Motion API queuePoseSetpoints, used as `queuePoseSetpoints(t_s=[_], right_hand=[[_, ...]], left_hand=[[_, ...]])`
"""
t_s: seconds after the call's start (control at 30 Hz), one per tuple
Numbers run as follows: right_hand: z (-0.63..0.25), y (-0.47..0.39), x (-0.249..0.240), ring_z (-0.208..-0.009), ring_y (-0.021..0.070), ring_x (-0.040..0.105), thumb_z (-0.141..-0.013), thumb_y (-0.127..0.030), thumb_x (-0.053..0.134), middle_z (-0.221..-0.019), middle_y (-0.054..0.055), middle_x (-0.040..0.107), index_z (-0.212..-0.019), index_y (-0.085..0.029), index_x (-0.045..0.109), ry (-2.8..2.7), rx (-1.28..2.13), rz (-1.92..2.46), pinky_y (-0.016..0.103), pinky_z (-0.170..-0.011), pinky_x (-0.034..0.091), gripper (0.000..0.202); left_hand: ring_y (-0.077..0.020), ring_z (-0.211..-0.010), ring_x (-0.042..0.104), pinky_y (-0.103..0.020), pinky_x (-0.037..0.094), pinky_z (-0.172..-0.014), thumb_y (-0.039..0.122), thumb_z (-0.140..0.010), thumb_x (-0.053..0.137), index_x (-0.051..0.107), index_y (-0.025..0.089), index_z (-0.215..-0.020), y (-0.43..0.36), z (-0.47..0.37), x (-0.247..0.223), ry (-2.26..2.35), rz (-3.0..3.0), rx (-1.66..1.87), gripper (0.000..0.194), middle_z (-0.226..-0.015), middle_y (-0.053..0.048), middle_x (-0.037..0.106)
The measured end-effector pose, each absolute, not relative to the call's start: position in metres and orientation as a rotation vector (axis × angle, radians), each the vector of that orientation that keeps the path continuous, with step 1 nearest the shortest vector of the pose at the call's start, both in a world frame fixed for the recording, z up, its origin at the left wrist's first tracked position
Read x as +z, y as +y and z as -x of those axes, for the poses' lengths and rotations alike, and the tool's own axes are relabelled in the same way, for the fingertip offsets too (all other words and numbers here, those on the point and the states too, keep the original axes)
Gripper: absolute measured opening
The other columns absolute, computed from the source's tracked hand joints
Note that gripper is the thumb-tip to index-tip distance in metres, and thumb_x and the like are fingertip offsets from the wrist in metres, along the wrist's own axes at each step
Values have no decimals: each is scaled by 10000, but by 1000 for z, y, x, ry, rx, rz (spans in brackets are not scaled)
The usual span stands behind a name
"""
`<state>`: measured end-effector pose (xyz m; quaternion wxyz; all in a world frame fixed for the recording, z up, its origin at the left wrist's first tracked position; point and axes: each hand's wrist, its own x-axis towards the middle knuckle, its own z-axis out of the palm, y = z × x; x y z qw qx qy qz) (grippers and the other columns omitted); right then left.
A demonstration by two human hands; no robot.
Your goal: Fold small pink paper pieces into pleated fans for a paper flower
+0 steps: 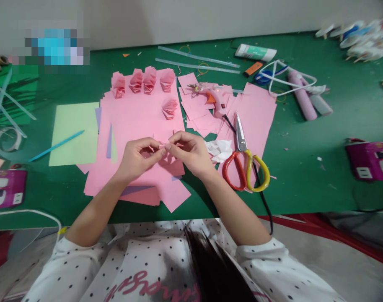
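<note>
Both hands meet over a stack of pink paper sheets. My left hand pinches one side of a small folded pink paper piece, and my right hand pinches its other side. Fingers cover much of that piece. Just above lies a single pleated pink paper shape. Several similar pleated shapes line the top of the stack. A pink glue gun rests on small pink paper pieces right of the stack.
Scissors with red and yellow handles lie right of my right hand, beside crumpled white tissue and a black cord. Left are pale green paper and a blue pen. Clear glue sticks lie at the back.
</note>
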<state>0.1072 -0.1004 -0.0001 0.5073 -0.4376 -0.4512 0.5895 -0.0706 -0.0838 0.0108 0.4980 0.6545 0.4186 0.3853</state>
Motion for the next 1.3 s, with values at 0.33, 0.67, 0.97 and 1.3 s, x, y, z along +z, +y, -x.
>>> queuePoseSetpoints(t_s=[0.33,0.67,0.97,1.3], right_hand=[[-107,-100,7,-563,82,559,-729,-489,891,-659,-32,655,-743,-193,724,-1011,1465,1050,221,-533,479,340],[-109,-99,10,-546,73,533,-672,-362,914,-619,-57,597,-749,-193,666,-636,1899,946,190,-495,438,310],[-111,-99,5,-592,68,523,-762,-416,883,-709,-38,663,-830,-221,775,-902,1581,962,210,-530,403,233],[-107,-103,3,-755,154,608,-814,-428,843,-826,20,710,-964,-323,857,-1207,1155,1054,301,-623,489,183]], left_hand=[[-104,-685,627,-229,507,-638,312,-941,705,695,190,-829,-81,73,8,975,-1891,1054,166,-784,-7,711],[-128,-762,656,-270,549,-706,227,-945,721,714,216,-889,-79,74,2,885,-2180,1225,57,-839,-8,756],[-122,-741,660,-259,543,-677,271,-958,719,715,213,-863,-82,71,3,956,-2132,1217,112,-833,-14,766],[-122,-754,708,-250,559,-672,356,-933,756,776,221,-913,-81,73,-2,1053,-1834,1248,138,-849,-20,777]])
